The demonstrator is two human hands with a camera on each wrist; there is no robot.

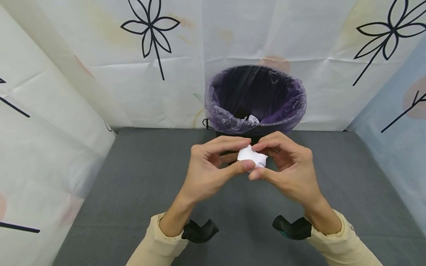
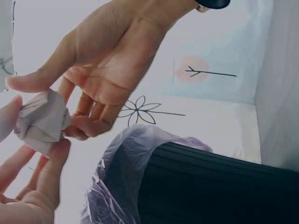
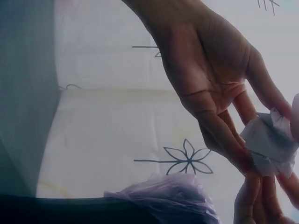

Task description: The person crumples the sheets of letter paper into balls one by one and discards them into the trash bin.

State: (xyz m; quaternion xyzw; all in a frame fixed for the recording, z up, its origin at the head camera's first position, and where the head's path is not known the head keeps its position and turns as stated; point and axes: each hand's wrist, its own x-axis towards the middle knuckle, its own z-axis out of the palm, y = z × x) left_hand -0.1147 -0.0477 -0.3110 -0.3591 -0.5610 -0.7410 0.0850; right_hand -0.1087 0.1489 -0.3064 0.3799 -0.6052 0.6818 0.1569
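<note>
A crumpled ball of white paper (image 1: 252, 156) is held up between both hands, in front of the bin. My left hand (image 1: 213, 162) pinches its left side, thumb across the near face and fingers behind. From the other side my right hand (image 1: 288, 164) grips it between thumb and curled fingers. The left wrist view shows the folds of the paper ball (image 2: 43, 120) with fingertips of both hands around it. In the right wrist view the same paper ball (image 3: 270, 143) sits at the right edge, partly covered by fingers.
Just beyond the hands stands a dark bin (image 1: 254, 99) lined with a purple plastic bag (image 1: 219, 116); crumpled white paper (image 1: 253, 119) lies inside. The grey table (image 1: 149, 177) spreads under the arms. Patterned cloth (image 1: 100, 81) hangs at the back and both sides.
</note>
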